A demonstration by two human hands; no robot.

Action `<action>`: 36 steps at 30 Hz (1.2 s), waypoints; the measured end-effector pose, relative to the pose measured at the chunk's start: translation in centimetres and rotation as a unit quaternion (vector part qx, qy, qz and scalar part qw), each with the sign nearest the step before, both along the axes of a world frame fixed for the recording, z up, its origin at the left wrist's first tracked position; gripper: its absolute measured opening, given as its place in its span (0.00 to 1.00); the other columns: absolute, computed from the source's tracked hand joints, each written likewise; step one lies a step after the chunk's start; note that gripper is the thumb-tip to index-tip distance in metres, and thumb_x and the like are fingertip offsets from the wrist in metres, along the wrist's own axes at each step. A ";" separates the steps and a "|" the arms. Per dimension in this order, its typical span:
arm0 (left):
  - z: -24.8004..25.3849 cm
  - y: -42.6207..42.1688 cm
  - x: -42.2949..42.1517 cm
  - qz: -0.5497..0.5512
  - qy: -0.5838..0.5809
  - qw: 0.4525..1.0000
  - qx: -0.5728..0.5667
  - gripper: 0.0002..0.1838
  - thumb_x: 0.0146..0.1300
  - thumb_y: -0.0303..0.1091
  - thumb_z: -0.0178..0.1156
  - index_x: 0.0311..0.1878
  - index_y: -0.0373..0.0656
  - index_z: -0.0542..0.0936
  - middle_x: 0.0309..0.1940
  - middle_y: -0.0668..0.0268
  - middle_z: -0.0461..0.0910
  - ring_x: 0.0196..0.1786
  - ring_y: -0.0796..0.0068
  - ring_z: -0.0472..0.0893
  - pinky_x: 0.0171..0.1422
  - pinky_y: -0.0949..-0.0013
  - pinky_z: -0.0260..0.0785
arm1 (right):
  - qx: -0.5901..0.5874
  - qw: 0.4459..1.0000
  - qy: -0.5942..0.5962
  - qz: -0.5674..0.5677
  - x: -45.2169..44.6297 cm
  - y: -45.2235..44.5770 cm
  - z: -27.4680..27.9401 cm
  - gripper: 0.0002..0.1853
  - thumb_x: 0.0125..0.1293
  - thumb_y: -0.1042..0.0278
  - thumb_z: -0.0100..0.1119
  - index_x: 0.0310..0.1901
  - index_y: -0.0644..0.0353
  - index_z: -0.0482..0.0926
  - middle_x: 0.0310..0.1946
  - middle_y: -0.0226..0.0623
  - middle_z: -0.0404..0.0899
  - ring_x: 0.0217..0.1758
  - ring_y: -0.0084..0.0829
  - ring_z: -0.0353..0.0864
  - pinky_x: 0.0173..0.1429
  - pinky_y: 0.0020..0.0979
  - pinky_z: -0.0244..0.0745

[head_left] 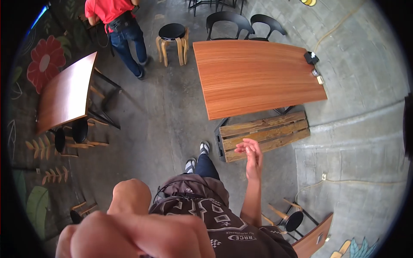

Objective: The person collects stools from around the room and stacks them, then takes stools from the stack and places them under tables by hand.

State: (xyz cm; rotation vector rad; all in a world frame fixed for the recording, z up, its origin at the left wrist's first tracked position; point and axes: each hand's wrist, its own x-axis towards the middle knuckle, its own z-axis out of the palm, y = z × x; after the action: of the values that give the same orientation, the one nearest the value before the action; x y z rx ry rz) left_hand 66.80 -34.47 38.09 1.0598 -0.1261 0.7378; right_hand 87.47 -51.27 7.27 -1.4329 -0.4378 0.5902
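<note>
My left hand (pixel 137 234) is very close to the camera at the bottom, large and out of focus. Its fingers look bent with the knuckles showing; whatever they may grip is hidden. To the right of my body, my right hand (pixel 253 158) is raised with loosely curled fingers apart and nothing in it. Seen from above, it overlaps the slatted wooden bench (pixel 275 131), without visible contact. Below my hands are my dark printed T-shirt (pixel 206 215) and a grey-brown bag or cloth (pixel 198 188) at my waist.
A wooden table (pixel 258 77) stands ahead right, holding a black tissue box (pixel 310 58). Black chairs (pixel 228 23) and a round stool (pixel 172 32) are beyond. Another table (pixel 69 92) is left. A person in a red shirt (pixel 109 10) stands ahead left. Concrete wall (pixel 361 86) borders the right.
</note>
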 end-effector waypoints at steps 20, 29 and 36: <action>1.2 15.2 9.9 0.065 0.017 0.998 0.019 0.13 0.49 0.47 0.76 0.35 0.63 0.81 0.35 0.83 0.66 0.33 0.79 0.64 0.39 0.68 0.51 | 0.033 0.978 -0.023 0.207 16.2 24.9 0.6 0.15 0.73 0.65 0.46 0.54 0.66 0.71 0.40 0.44 0.81 0.40 0.31 0.81 0.51 0.33 0.75; -6.9 35.5 8.4 0.184 -0.113 0.974 0.063 0.19 0.62 0.55 0.65 0.35 0.50 0.72 0.36 0.72 0.65 0.32 0.76 0.64 0.36 0.68 0.52 | 0.045 0.969 -0.024 0.240 14.8 43.3 0.9 0.14 0.74 0.66 0.46 0.54 0.65 0.71 0.40 0.43 0.81 0.39 0.29 0.81 0.49 0.31 0.76; -19.8 50.7 8.2 0.204 0.106 0.960 -0.160 0.13 0.72 0.41 0.54 0.48 0.39 0.76 0.35 0.73 0.69 0.36 0.81 0.66 0.43 0.73 0.58 | 0.065 0.975 -0.029 0.208 15.9 56.4 1.2 0.12 0.74 0.67 0.47 0.53 0.64 0.72 0.39 0.41 0.82 0.37 0.27 0.81 0.47 0.28 0.74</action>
State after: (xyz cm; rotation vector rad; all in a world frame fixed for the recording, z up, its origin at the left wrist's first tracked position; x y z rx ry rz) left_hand 74.98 16.26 18.26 0.8519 0.3973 0.9707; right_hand 103.40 5.16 8.50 -1.2410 -0.8209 0.8390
